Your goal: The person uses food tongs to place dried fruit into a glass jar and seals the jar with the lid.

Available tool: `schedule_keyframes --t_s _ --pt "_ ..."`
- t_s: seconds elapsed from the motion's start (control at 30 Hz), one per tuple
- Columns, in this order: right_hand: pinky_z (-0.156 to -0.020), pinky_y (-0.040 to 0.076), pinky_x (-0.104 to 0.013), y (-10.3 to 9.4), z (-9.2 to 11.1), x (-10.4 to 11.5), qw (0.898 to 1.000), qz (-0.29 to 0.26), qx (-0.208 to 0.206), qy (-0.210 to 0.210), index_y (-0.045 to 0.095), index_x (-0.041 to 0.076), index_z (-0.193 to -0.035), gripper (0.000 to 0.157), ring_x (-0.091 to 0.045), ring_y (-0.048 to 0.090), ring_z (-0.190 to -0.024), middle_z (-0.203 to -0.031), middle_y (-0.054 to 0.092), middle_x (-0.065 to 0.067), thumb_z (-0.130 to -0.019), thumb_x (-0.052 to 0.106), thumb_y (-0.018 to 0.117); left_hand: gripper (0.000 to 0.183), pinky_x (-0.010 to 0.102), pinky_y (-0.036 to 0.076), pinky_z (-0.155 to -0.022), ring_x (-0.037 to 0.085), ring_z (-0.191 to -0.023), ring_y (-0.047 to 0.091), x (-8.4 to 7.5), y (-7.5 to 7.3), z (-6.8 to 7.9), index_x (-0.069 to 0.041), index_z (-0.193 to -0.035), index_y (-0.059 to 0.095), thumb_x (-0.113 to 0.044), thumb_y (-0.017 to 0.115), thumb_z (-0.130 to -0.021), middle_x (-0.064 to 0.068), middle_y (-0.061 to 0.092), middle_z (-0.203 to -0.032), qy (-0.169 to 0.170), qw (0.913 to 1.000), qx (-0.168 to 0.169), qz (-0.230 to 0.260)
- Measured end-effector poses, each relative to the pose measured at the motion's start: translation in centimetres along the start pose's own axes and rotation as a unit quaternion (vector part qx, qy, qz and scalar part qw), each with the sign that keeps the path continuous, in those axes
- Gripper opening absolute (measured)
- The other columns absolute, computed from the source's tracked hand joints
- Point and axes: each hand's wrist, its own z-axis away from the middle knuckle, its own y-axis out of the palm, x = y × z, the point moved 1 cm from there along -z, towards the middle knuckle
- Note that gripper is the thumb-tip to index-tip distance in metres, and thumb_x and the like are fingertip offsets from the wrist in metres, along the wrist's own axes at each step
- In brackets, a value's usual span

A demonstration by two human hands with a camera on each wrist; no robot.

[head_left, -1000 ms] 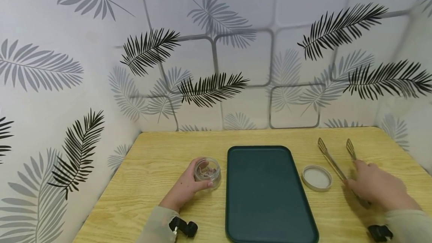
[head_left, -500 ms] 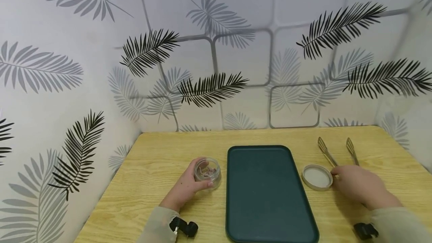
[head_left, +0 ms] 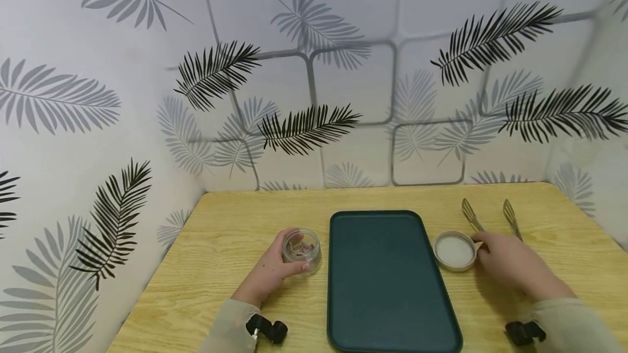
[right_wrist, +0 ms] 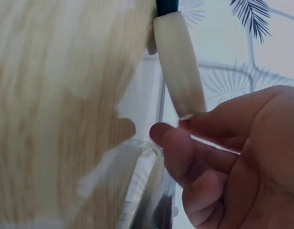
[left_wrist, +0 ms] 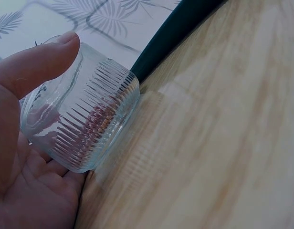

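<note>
My left hand [head_left: 267,277] grips a small clear glass jar [head_left: 314,263] from its left side, thumb across the front. Inside the jar lie small reddish-brown bits, seen through the ribbed glass [left_wrist: 99,119] in the left wrist view. On the other side of the dark green tray [head_left: 387,282], my right hand [head_left: 515,266] pinches the edge of a round pale lid [head_left: 454,251]. The lid [right_wrist: 180,64] is tilted off the table in the right wrist view, its inside facing up in the head view. Metal tongs [head_left: 471,214] lie partly hidden behind the right hand.
The tray stands between jar and lid on a light wooden table [head_left: 235,222]. Its right rim is close to the lid. A wall with leaf-patterned paper [head_left: 353,151] rises behind the table's far edge.
My right hand has left the tongs and moved left to the lid, taking its edge. The lid has shifted slightly left and up. My left hand and the jar have stayed still.
</note>
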Motion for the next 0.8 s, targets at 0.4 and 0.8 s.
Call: schedule_keyframes --t_s 0.4,0.8 --pt "-0.055 0.043 -0.034 -0.3 -0.2 0.0 0.976 -0.213 0.034 0.041 0.037 -0.003 -0.151 0.050 -0.023 0.053 -0.069 -0.087 0.061 -0.011 -0.111 0.028 0.035 0.082 0.051 0.034 -0.109 0.028 -0.136 0.045 -0.1 -0.1 -0.1 -0.021 -0.154 0.034 -0.022 0.082 -0.087 0.007 0.045 -0.153 0.008 0.9999 -0.002 -0.013" --pt "-0.073 0.054 -0.038 0.6 -1.3 0.9 0.929 -0.369 0.033 -0.002 0.021 0.006 -0.161 0.061 -0.027 0.058 -0.091 -0.130 0.049 -0.025 -0.110 0.029 0.045 0.082 0.050 0.034 -0.109 0.029 -0.136 0.045 0.0 0.0 0.0 -0.019 -0.155 0.033 -0.022 0.081 -0.088 0.009 0.044 -0.153 0.003 0.9999 -0.002 -0.010"
